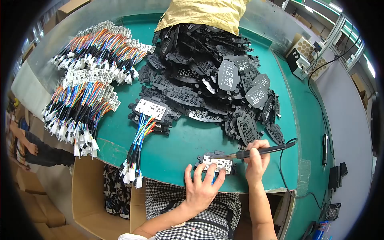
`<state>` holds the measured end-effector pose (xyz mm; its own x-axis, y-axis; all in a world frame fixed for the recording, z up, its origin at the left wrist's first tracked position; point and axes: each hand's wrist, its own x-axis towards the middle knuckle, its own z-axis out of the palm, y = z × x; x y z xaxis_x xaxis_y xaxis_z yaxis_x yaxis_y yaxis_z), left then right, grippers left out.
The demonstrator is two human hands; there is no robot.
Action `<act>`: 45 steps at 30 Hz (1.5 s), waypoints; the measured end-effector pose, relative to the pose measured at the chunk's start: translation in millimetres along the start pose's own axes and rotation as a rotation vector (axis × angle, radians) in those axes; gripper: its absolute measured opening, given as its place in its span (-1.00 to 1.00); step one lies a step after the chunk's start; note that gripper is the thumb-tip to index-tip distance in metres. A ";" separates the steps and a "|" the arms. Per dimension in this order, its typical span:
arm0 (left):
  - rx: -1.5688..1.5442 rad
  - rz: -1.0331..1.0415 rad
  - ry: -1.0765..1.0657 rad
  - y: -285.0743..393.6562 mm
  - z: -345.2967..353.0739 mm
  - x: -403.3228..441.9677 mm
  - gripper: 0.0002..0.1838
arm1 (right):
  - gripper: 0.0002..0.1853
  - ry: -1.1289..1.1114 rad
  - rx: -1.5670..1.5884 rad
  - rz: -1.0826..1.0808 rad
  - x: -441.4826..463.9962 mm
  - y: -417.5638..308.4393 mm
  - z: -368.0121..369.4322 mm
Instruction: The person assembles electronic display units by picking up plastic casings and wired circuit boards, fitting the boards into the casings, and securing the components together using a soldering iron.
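Observation:
A white circuit board [218,163] lies on a black plastic panel [216,153] near the table's front edge. My left hand [202,188] has its fingers spread, with some fingertips pressing on the board and the others on or just above the table beside it. Blue wires show beneath that hand, partly hidden. In my right hand [256,160] is a soldering iron [266,150], gripped by its black handle. Its tip points left and reaches the board's upper edge; whether it touches cannot be made out.
A big heap of black display panels [184,96] spills from a yellow sack [204,14]. Wired circuit boards [92,78] are piled at left. Another wired board [150,109] rests on panels, its wires over the edge. A cardboard box [86,200] stands below; the iron's cord [286,182] runs right.

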<state>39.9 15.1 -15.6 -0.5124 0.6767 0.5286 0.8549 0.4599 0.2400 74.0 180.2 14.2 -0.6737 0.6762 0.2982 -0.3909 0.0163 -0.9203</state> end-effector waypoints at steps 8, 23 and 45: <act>-0.151 0.124 -0.271 -11.5 -38.1 19.9 -0.27 | -0.86 0.180 -0.003 -0.116 2.6 -12.5 4.9; -0.571 -0.167 -0.013 -44.0 -17.6 30.6 -0.70 | -0.89 -0.094 -0.134 0.107 -5.4 -3.5 -2.8; -0.589 -0.161 -0.004 -45.3 -15.6 27.4 -0.77 | -0.89 -0.081 -0.162 0.099 -4.5 -3.5 -0.3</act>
<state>-11.6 3.9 0.8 -0.6382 0.6276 0.4459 0.6673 0.1621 0.7269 78.5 177.4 15.9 -0.7545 0.6193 0.2173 -0.2183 0.0755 -0.9730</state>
